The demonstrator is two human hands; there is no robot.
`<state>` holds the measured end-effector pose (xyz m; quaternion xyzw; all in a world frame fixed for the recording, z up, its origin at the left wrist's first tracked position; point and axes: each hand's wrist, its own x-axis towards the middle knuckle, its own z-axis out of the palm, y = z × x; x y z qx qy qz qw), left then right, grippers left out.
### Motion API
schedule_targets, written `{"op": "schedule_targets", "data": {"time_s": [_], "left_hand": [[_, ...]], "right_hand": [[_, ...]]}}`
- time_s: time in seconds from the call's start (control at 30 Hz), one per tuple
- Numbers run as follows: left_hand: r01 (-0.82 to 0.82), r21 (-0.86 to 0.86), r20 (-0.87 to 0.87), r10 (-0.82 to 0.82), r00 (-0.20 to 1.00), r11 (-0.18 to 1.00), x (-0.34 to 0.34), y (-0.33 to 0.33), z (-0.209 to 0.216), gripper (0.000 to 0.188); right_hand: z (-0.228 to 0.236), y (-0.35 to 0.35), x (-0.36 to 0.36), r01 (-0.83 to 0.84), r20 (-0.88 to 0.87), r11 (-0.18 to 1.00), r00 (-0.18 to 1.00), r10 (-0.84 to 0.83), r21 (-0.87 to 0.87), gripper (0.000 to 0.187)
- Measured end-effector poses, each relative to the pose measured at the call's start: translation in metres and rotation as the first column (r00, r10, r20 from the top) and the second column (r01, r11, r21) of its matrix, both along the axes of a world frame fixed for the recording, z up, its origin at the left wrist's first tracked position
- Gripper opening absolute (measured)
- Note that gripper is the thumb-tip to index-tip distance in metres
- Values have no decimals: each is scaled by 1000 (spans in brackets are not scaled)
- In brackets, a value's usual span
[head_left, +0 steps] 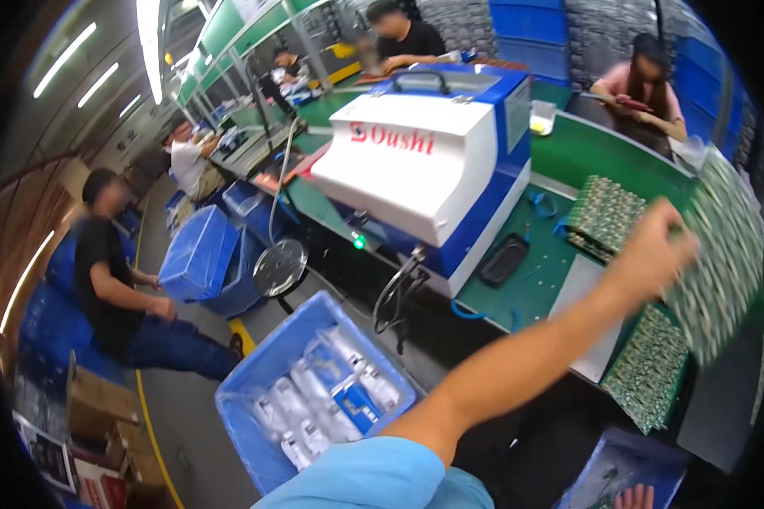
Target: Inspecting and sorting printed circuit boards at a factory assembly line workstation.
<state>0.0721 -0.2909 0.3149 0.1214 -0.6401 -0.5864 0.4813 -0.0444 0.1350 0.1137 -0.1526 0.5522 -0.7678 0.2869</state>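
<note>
My left arm, in a light blue sleeve, reaches across to the right over the green bench. My left hand (654, 250) is closed at the near edge of a large green circuit board panel (721, 254), dotted with small parts and raised at a tilt. Down at the lower edge, the fingers of my right hand (635, 498) show extended and apart, at a blue-purple bin (592, 475); the rest of that hand is out of frame. Below my left hand lies a stack of similar boards (649, 365), and another stack (604, 212) stands behind it.
A white and blue machine (416, 161) stands on the bench, with a black tray (504, 260) beside it. A blue crate (255, 399) of wrapped white items is at my left, near a round stool (280, 268). A person (115, 280) stands farther left; others sit across the benches.
</note>
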Motion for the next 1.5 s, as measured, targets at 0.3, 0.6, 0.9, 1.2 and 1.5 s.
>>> {"op": "schedule_targets", "data": {"time_s": [0.3, 0.6, 0.9, 1.2, 1.5], "left_hand": [[540, 380, -37, -571, 820, 751, -27, 183, -184, 27], [695, 393, -4, -755, 656, 602, -53, 293, -284, 27], [484, 255, 420, -547, 724, 837, -54, 258, -346, 25], [681, -24, 366, -627, 688, 732, -46, 276, -302, 18], [752, -289, 296, -692, 658, 592, -37, 291, -298, 21]], "right_hand": [[8, 30, -31, 260, 74, 947, 965, -250, -191, 66], [-92, 37, -48, 97, -32, 992, 995, -95, 83, 48], [-33, 41, 1, 574, -327, 594, 815, -478, 563, 27], [-35, 55, 19, 533, 104, 794, 807, -581, 293, 32], [-57, 51, 14, 614, 125, 738, 739, -662, 279, 27]]}}
